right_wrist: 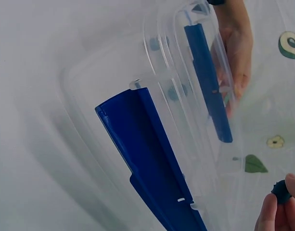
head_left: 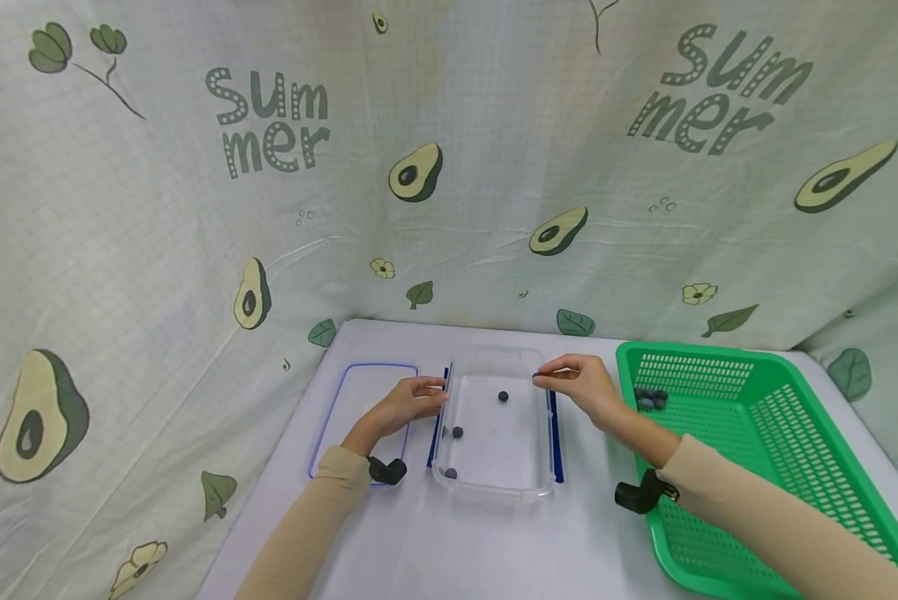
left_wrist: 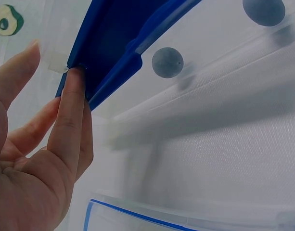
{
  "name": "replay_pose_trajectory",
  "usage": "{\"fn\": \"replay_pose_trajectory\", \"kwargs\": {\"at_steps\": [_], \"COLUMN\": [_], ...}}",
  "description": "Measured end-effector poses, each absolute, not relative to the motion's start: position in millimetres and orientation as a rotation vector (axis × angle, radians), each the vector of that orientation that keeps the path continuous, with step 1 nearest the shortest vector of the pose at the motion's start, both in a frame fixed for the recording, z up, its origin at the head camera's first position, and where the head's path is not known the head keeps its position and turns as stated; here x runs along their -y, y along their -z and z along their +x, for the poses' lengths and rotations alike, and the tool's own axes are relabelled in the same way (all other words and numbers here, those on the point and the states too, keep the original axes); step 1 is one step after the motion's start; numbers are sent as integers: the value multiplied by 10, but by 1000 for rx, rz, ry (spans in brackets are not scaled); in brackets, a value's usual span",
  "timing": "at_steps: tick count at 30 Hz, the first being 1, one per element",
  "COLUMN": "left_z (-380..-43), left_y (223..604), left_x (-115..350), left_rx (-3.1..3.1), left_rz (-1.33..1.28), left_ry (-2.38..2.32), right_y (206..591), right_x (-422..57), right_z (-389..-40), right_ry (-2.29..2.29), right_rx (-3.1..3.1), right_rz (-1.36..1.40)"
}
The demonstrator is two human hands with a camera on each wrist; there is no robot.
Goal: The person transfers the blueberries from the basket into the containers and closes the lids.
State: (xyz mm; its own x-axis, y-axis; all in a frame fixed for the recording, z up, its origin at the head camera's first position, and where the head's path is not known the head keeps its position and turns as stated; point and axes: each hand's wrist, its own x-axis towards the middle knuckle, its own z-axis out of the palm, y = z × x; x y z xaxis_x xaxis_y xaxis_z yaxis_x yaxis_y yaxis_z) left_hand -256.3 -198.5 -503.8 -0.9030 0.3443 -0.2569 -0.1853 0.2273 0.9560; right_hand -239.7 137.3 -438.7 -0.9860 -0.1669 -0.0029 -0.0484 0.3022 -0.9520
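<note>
A clear plastic container [head_left: 503, 490] with blue side latches [head_left: 556, 437] stands on the table. Inside it lie blueberries: one toward the back [head_left: 504, 397], one by the left wall [head_left: 458, 432], one in the front left corner [head_left: 451, 473]. My left hand [head_left: 411, 402] touches the container's left side; in the left wrist view its fingertips rest against the blue latch [left_wrist: 116, 45], thumb held apart. Above the container's right wall, my right hand [head_left: 579, 385] pinches a blueberry [right_wrist: 281, 192] between thumb and fingers. The left wrist view shows two blueberries through the clear wall.
On the right stands a green perforated basket [head_left: 775, 442] holding several blueberries [head_left: 649, 398] at its left side. A clear lid with a blue rim [head_left: 333, 408] lies left of the container. A printed curtain [head_left: 479, 167] hangs behind the table.
</note>
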Motion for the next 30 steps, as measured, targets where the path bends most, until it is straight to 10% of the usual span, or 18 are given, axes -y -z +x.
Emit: {"fn": "replay_pose_trajectory", "kwargs": {"at_steps": [30], "left_z": [-2562], "left_y": [5040], "left_x": [1962], "left_rx": [-2102], "left_rz": [100], "left_ry": [-1724], "right_y": [4276], "right_x": [-1685], "right_z": [-2410], "right_ry": [1938], "right_rx": [-2454], "right_rz": [-145]}}
